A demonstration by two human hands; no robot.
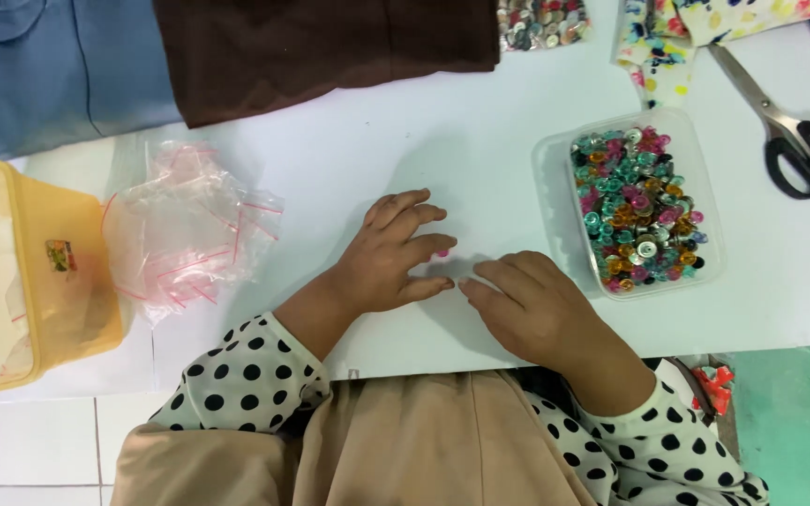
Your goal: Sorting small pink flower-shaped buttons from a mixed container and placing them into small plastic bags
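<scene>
On the white table (480, 141), both hands, left hand (391, 258) and right hand (527, 305), lie flat, grip open, beside a small pink piece (442, 252).

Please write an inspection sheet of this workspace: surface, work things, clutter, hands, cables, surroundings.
Surface: white table.
Work things: small pink piece under left hand fingertips; clear tub of coloured snap buttons beside right hand.
Clutter: pile of clear zip bags, yellow box, scissors, brown cloth, blue cloth, printed cloth.
Hands: both flat on table, empty.
Cables: nothing seen.
Surroundings: white floor tiles.
</scene>
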